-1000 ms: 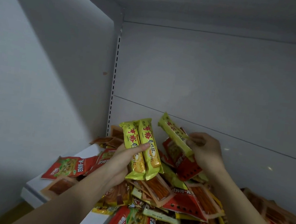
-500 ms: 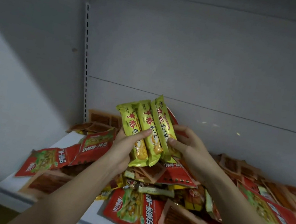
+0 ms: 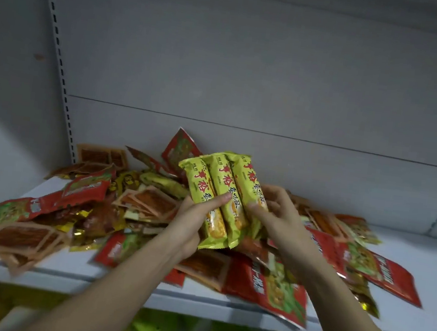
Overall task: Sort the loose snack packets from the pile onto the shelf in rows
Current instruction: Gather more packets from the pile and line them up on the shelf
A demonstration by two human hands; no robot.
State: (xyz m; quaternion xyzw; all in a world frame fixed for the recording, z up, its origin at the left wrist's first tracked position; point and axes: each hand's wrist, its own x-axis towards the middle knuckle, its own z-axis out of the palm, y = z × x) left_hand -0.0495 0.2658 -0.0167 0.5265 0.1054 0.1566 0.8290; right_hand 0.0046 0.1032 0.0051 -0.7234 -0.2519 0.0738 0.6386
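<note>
Shelf (image 3: pixel 412 327): white; I see loose packets heaped from its left edge to its right.
Pile (image 3: pixel 148 206): red, orange and gold packets, mid-shelf.
Left hand (image 3: pixel 190 225): I see it gripping three yellow packets (image 3: pixel 221 196), thumb across the front.
Right hand (image 3: pixel 274 214): fingers curled on the same yellow packets, above the pile.

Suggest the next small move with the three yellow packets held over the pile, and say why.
Probably carry the three yellow packets to the bare shelf on the right and set them down as a row. The left hand and right hand already hold them side by side, aligned, above the unsorted pile.
</note>
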